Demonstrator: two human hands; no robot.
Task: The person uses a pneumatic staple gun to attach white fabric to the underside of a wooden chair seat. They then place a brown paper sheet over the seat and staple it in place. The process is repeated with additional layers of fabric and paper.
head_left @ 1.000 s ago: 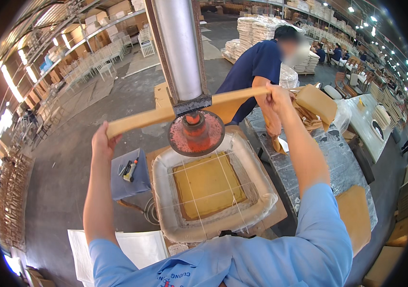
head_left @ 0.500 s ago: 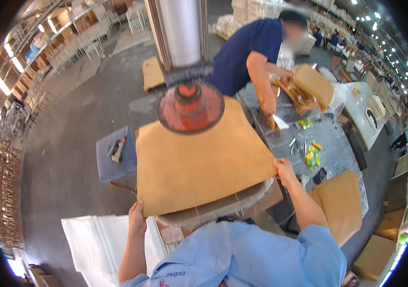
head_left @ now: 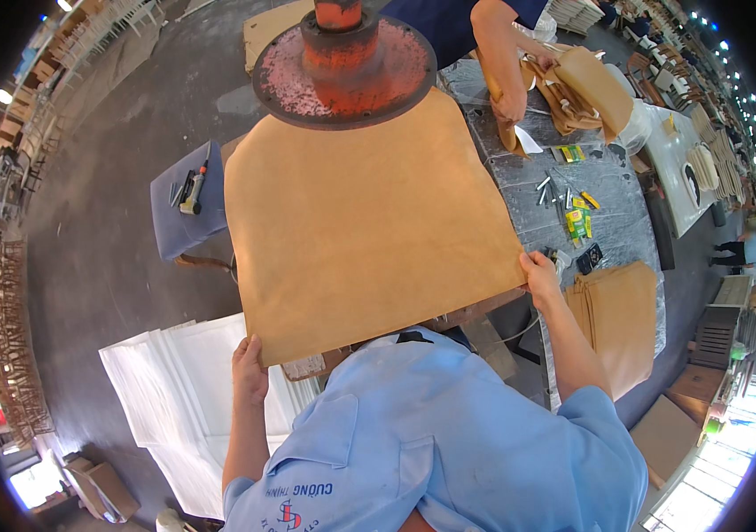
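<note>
A broad tan leather-like cover [head_left: 369,230] lies spread out in front of me, its near edge drawn close to my body. My left hand [head_left: 250,368] pinches its near left corner, fingers closed. Its near right corner is gripped by my right hand [head_left: 541,277], thumb on top. Above the cover's far part hangs a worn red round press plate [head_left: 347,66] with a dark rim, hiding some of the cover behind it. Whatever lies under the cover is hidden.
To the left, a blue padded stool [head_left: 174,208] bears a staple gun [head_left: 193,193]. White foam sheets [head_left: 192,381] lie near left. On the right, a plastic-covered table [head_left: 613,204] carries folded tan covers [head_left: 617,310] and small tools. A co-worker's arm [head_left: 506,62] reaches over its far end.
The cover's near edge has come closer to me and now hides the pale padded edge seen beneath it before. My view has tilted downward. Both hands keep their grip.
</note>
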